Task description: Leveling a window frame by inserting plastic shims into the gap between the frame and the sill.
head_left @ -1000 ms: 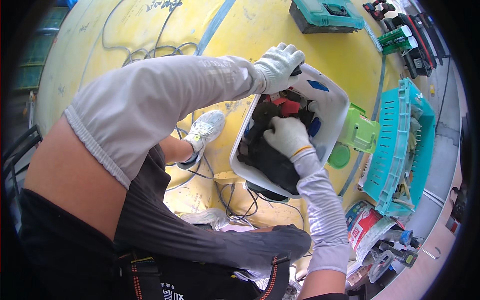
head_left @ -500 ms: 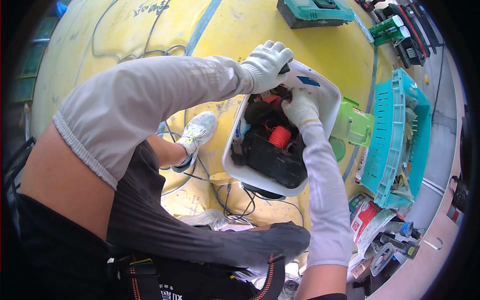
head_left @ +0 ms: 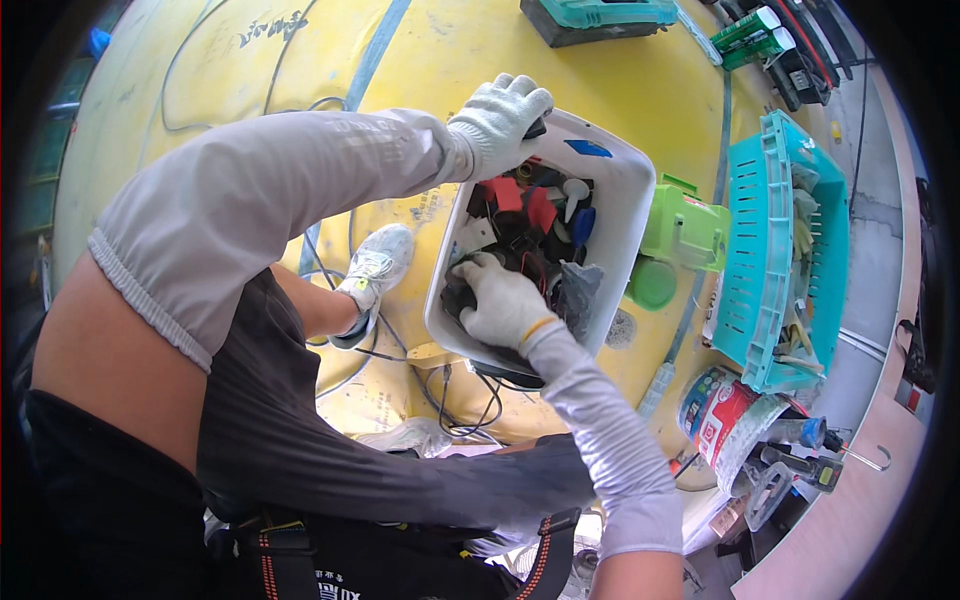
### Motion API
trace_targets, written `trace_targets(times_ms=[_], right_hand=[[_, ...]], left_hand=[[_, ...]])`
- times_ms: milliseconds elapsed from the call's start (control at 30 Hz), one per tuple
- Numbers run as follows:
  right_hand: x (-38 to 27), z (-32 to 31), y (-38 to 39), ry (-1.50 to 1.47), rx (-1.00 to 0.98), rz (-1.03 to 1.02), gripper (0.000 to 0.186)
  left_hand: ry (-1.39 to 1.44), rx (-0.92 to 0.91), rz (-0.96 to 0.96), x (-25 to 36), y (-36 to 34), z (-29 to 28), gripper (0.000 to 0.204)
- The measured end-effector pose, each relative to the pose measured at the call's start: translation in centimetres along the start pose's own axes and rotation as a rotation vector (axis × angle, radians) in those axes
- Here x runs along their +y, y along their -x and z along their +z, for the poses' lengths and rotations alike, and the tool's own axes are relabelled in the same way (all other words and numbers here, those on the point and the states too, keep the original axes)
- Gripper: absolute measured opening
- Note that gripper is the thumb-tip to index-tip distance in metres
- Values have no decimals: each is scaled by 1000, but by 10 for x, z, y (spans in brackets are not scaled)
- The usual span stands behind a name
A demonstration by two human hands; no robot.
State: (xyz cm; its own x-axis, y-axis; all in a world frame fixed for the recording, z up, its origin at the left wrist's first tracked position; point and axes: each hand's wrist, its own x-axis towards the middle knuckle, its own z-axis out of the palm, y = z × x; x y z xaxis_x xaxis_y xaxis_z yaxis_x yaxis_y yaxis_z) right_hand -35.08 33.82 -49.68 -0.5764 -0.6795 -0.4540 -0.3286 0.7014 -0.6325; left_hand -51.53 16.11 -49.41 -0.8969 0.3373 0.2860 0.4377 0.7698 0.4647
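"Since half a second ago, what has moved?"
"My right hand, in a white knitted glove, has gone from the far right part of the white rectangular plastic bin to its near left part."
"Holding anything?"
"Its bent fingers touch a dark, soft-edged lump inside the bin; whether they grip it, I cannot tell."
"What lies farther in?"
"Crinkled grey plastic at the bin's right side, then flat red pieces and a blue oval piece."
"And the left hand?"
"Gloved too, fingers bent over a small black piece at the bin's far left corner; I cannot tell how firmly."
"Beyond that?"
"Just right of the bin, a lime-green plastic box; farther right, a teal slatted plastic basket; well beyond its far end, a teal-and-black toolbox."
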Motion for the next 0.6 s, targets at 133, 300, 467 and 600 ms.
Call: trace_targets(times_ms=[133,300,467,600], right_hand=[[-28,7,14,48,80,108,42],[-31,7,16,-6,121,153,37],[-30,9,17,-1,132,178,34],[-21,19,13,10,205,149,35]], left_hand=[[-26,-20,2,-2,2,1,38],[-36,-41,31,1,-1,-1,36],[-123,52,343,9,-6,-9,31],[-252,-465,813,34,-17,7,34]])
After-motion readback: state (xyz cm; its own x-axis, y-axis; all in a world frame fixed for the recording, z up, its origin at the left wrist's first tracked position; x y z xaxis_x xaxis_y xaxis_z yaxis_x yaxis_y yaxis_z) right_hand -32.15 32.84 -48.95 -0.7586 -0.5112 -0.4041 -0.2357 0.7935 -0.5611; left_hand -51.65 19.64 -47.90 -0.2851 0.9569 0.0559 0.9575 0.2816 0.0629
